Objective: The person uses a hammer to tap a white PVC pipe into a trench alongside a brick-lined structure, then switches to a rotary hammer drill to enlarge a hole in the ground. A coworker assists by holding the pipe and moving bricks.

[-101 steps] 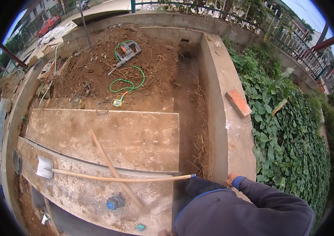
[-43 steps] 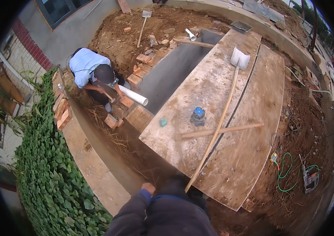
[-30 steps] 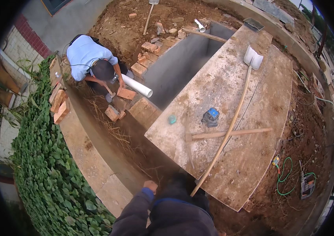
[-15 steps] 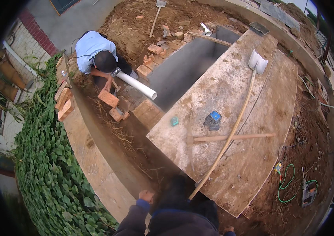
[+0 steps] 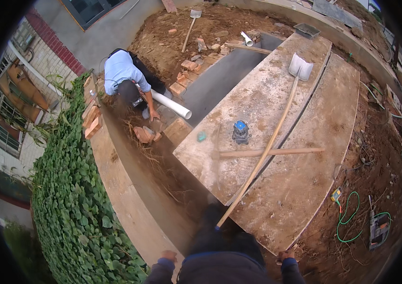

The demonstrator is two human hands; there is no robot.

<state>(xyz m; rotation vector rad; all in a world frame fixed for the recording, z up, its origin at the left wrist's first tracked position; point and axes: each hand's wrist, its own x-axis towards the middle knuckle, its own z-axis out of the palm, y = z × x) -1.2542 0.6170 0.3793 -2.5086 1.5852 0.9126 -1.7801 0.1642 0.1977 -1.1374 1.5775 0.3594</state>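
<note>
Down at the lower edge, my left hand (image 5: 169, 256) is at the top of a low concrete wall (image 5: 132, 201), its fingers loosely bent with nothing seen in them. My right hand (image 5: 284, 256) is beside the near corner of a large concrete slab (image 5: 281, 213), loosely apart and without any visible object. Between my hands, the wooden handle of a shovel (image 5: 300, 68) slants across the slab, its low end close to my legs. Another long wooden handle (image 5: 272, 152) lies crosswise under it. A blue-topped dark device (image 5: 240, 132) stands on the slab.
Ahead in the narrow trench (image 5: 172, 175), a co-worker (image 5: 125, 75) crouches, one hand reaching down near broken bricks (image 5: 145, 134). A white pipe (image 5: 172, 105) juts beside an open pit (image 5: 229, 73). Ivy (image 5: 75, 199) lines the left; a corded power tool (image 5: 379, 229) lies right.
My left hand has moved from over the trench to the wall side, and my right hand has come further into view. The co-worker bends lower, with a hand further down near the bricks.
</note>
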